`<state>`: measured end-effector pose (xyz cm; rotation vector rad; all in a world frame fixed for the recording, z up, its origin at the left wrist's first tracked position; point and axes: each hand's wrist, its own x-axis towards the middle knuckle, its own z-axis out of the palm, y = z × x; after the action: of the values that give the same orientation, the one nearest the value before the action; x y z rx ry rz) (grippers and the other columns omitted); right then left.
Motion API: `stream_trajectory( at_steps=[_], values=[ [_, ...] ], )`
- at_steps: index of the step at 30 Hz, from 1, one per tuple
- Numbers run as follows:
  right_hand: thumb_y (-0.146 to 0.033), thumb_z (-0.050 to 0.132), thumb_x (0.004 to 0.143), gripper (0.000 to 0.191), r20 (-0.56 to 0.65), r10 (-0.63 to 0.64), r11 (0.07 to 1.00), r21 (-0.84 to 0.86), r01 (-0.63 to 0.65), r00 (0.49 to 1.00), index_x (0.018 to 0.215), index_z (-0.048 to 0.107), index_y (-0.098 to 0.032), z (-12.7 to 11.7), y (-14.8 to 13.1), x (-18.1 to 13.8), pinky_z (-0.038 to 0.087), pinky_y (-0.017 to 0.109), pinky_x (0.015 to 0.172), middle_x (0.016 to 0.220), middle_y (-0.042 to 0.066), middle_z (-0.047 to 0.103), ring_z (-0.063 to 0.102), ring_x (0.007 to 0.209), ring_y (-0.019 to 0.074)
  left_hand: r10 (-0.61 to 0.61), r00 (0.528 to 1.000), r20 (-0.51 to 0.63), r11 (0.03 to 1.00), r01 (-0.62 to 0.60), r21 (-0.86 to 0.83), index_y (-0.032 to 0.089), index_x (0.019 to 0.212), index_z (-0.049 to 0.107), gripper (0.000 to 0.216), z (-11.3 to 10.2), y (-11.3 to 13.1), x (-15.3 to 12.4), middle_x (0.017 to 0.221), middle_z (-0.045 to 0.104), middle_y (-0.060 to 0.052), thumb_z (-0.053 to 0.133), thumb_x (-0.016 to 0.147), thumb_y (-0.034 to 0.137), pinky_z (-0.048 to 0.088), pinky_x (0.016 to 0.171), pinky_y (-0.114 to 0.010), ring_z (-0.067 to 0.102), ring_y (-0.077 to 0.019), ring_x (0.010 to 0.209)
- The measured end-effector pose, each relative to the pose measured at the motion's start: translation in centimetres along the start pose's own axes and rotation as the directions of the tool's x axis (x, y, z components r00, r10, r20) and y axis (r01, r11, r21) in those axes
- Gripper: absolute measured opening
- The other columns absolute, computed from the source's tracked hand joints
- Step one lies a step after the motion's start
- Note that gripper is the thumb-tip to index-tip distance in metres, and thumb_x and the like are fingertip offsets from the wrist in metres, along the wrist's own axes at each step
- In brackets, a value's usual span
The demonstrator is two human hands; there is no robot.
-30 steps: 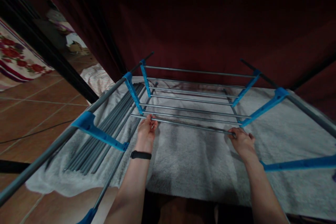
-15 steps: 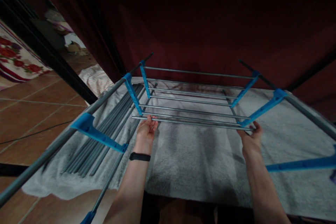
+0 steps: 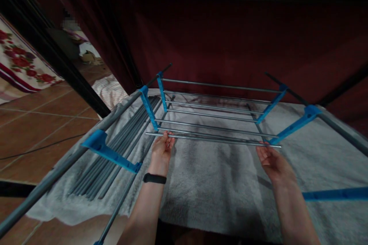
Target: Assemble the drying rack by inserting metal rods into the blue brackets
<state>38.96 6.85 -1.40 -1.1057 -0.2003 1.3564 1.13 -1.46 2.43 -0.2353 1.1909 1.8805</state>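
Rod (image 3: 214,140) gripped by fingers of left hand (image 3: 161,148) (black wristband (image 3: 154,178)) and right hand (image 3: 272,160).

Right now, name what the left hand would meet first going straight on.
Beyond the held rod, the left hand would probably meet the next crossbar first, though depth is unclear.

"What's shifting?"
"The bare right hand (image 3: 273,162) is moving inward along the slim grey metal rod (image 3: 198,138), toward the left edge of the fleecy grey blanket (image 3: 207,183)."
"And the rod?"
"Its right tip (image 3: 279,146) is now sticking out."
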Motion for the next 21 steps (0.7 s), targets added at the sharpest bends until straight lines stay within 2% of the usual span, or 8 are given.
stream_trajectory(
  at_steps=[7,14,21],
  values=[
    [-0.004,0.058,0.09,0.02,-0.059,-0.003,1.0,-0.024,0.002,0.998,0.081,0.069,-0.017,-0.6,0.7,0.7,0.062,0.017,0.073,0.079,-0.001,0.071,0.07,0.07,0.0068,-0.001,0.999,-0.036,1.0,0.0,-0.024,0.015,0.079,0.063,0.022,0.0,0.0,0.4,0.065,0.067,0.0,0.052,0.098,0.011,0.055,0.061,-0.018,0.064,-0.0074,0.056],
    [-0.007,0.058,0.093,0.019,-0.058,0.022,1.0,0.001,-0.022,0.998,0.083,0.07,-0.018,-1.7,0.1,1.3,0.063,0.018,0.077,0.083,-0.001,0.072,0.071,0.075,0.007,0.058,0.996,-0.068,0.996,-0.063,-0.066,0.015,0.078,0.061,0.024,-0.2,0.8,1.0,0.064,0.064,0.002,0.05,0.098,0.011,0.053,0.058,-0.016,0.063,-0.0065,0.055],
    [-0.008,0.054,0.094,0.023,-0.076,0.04,0.999,0.019,-0.039,0.996,0.082,0.07,-0.019,-2.0,0.1,1.0,0.064,0.02,0.076,0.085,-0.002,0.072,0.071,0.077,0.0071,0.06,0.997,-0.045,0.997,-0.063,-0.055,0.015,0.08,0.064,0.019,0.0,0.0,1.2,0.069,0.068,-0.001,0.054,0.095,0.009,0.052,0.057,-0.016,0.065,-0.0082,0.059]
  ],
)
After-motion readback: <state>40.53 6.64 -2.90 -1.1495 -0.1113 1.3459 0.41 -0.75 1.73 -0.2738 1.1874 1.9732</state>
